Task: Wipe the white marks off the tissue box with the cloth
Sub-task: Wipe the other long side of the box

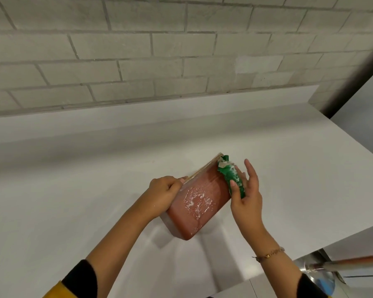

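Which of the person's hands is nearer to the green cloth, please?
Right. The right hand holds the green cloth against the tissue box; the left hand grips the box's opposite side, away from the cloth.

Both bare forearms reached forward from dark cuffs, the hands set apart at about the same height.

The left hand [164,193] was curled into a closed grip, knuckles up, fingers wrapped over an edge with the wrist bent slightly inward. The right hand [247,195] stood more upright, palm turned toward the left hand, thumb [235,188] pressed in against the index side in a pinch while the remaining fingers [250,168] fanned loosely upward. A thin bracelet [269,253] circled the right wrist, and yellow cloth showed below the left cuff.
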The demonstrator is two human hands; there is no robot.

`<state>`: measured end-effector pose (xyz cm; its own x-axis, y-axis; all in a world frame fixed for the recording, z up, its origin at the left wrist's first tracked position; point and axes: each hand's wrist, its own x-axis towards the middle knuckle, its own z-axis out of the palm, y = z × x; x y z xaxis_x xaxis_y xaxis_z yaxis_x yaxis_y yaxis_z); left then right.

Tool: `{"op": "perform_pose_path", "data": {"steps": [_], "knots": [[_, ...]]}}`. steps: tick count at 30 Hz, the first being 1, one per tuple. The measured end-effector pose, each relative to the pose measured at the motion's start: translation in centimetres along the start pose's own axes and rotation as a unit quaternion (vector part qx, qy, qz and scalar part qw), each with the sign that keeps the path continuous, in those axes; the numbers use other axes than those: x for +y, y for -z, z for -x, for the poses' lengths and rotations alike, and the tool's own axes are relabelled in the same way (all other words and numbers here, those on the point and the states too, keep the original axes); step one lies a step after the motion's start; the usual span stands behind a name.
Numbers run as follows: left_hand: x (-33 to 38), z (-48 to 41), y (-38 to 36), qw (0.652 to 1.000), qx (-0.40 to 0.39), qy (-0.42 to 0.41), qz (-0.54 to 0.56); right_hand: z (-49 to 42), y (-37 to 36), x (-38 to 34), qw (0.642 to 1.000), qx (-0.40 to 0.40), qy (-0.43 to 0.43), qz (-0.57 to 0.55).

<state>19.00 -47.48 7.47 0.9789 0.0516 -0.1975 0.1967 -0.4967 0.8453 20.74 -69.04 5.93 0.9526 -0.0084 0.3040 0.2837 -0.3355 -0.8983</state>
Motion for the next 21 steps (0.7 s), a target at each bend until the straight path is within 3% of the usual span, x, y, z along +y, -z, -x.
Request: {"op": "perform_pose_path", "data": {"steps": [3, 9, 21], "knots": [[0.1, 0.3, -0.1, 1.000, 0.000, -0.014, -0.013, 0.8, -1.1, 0.3, 0.998, -0.011, 0.033, 0.045], [0.1, 0.3, -0.1, 0.999, 0.005, -0.029, -0.034, 4.0, -3.3, -0.6, 0.993, -0.071, 0.086, 0.027], [-0.6, 0.1, -0.1, 1.000, 0.007, -0.018, -0.005, 4.2, -2.9, -1.3, 0.989, -0.140, 0.050, -0.022]]}}
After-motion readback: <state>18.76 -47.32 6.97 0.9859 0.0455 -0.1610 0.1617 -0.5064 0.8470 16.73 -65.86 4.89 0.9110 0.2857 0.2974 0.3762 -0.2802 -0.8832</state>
